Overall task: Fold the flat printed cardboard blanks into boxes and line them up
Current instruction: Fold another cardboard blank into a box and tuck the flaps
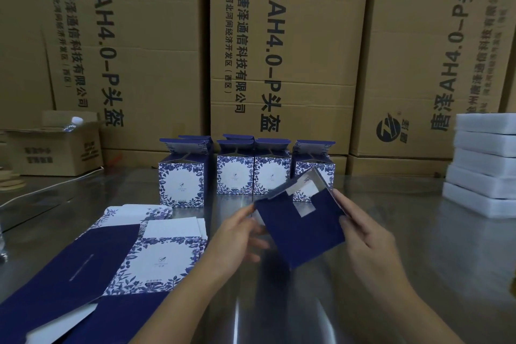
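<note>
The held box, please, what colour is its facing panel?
Plain navy blue box, clearest in head view.

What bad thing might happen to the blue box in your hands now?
The half-folded box is held tilted between the left hand and right hand, so it might slip or crease. Its upper corner reaches toward the finished boxes, so a push forward could knock one over. The flat blanks lie just left of the left hand, and a careless move might nudge the pile.
</note>
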{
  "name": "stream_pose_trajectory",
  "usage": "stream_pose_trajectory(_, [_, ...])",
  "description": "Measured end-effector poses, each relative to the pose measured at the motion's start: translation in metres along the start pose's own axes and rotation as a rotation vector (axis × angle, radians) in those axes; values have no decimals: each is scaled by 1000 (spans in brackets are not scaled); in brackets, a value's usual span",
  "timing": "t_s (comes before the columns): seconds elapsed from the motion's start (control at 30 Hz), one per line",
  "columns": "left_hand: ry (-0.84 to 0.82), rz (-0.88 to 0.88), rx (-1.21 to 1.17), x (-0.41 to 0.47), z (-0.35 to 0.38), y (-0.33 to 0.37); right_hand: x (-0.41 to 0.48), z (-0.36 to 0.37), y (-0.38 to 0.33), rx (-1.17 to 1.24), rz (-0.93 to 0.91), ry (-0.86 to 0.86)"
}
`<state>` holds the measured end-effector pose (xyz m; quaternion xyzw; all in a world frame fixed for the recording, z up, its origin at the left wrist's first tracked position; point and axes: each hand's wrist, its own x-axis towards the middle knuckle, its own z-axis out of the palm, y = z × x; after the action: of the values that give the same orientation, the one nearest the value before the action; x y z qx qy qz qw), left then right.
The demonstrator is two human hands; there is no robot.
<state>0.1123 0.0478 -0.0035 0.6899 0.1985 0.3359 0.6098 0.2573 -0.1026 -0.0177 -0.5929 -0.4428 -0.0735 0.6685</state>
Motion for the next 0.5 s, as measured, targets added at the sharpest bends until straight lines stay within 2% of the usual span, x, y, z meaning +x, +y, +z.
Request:
stream_pose_trajectory(0.1, [-8, -75, 60, 4, -2, -2, 0, -3, 1, -27, -45, 73])
stream_pose_trajectory(0.23, [141, -65, 165, 10, -10, -11, 0, -3, 1, -112, -130, 37])
stream_pose_trajectory(0.33, [187, 67, 257, 11, -13, -14, 0, 1, 4, -256, -227, -54])
stream_pose_trajectory(0.5, [9, 297, 265, 3, -12, -8, -1, 4, 8, -337, -276, -97])
